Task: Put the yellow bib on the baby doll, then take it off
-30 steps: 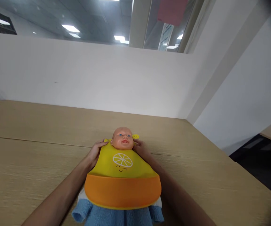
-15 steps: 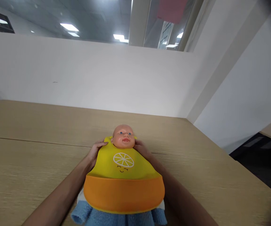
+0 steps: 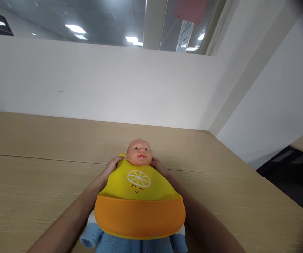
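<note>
A baby doll [image 3: 139, 149] in fuzzy blue and white clothing [image 3: 130, 246] lies on its back on the wooden table. Over its chest is a yellow bib [image 3: 120, 182] with an orange catch pocket [image 3: 139, 216], a white citrus slice and a smiling face printed on it. My left hand [image 3: 112, 167] is closed on the bib's neck edge beside the doll's head. On the other side, my right hand [image 3: 160, 168] reaches in at the neck, its fingers partly hidden behind the doll and the bib.
The tabletop [image 3: 48, 186] spreads out on both sides, with a seam running across it. A white wall [image 3: 101, 80] with glass above stands behind. At the right is a black glossy object [image 3: 291, 179] under a wooden edge.
My left hand has shifted slightly right along the bib's neck edge, closer to the doll's head. The right hand and the doll stay nearly the same.
</note>
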`<state>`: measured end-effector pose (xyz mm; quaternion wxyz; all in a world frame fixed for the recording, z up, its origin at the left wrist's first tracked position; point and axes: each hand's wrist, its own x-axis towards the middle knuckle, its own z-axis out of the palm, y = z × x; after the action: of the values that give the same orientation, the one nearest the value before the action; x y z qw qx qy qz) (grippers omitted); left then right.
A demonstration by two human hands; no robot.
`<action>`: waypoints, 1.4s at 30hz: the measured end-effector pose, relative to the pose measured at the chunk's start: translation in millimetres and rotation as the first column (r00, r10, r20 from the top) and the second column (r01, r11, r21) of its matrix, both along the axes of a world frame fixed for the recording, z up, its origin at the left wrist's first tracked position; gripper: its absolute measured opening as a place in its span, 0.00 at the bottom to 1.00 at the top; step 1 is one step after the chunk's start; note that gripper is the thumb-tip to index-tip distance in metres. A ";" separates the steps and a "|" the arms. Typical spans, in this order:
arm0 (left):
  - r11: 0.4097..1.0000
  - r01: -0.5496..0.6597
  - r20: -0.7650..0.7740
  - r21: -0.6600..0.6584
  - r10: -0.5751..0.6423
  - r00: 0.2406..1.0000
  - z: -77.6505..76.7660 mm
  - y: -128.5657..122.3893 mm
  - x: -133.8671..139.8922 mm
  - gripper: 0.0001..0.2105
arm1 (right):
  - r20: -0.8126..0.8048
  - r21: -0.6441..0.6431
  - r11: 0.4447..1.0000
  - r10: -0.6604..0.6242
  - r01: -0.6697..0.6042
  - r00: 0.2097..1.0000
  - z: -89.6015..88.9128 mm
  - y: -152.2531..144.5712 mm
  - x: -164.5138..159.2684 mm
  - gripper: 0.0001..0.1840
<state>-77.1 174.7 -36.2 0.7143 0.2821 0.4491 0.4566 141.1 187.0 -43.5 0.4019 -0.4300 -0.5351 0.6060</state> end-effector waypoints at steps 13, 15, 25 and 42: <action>0.986 0.151 0.104 -0.063 -0.144 0.984 -8.0 4.9 4.3 0.09 | -0.093 0.036 0.999 0.029 -0.026 0.995 6.0 -5.6 -1.6 0.16; 0.986 0.135 0.038 -0.101 -0.132 0.991 -9.3 7.7 2.8 0.08 | -0.134 0.009 1.000 0.028 -0.028 0.991 7.9 -8.6 -2.8 0.16; 0.974 0.134 -0.058 0.183 -0.125 0.990 -10.3 6.4 0.1 0.08 | -0.220 -0.103 0.995 -0.019 -0.004 0.975 2.4 -10.3 -7.4 0.19; 0.973 -0.049 0.030 0.226 0.044 0.999 -24.2 17.4 0.8 0.15 | -0.318 -0.168 0.986 -0.069 0.015 0.946 -1.1 -8.9 -8.2 0.19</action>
<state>-76.3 192.2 -60.4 0.6721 0.3454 0.3914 0.5251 132.8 178.1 -44.6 0.4603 -0.3679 -0.4015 0.7011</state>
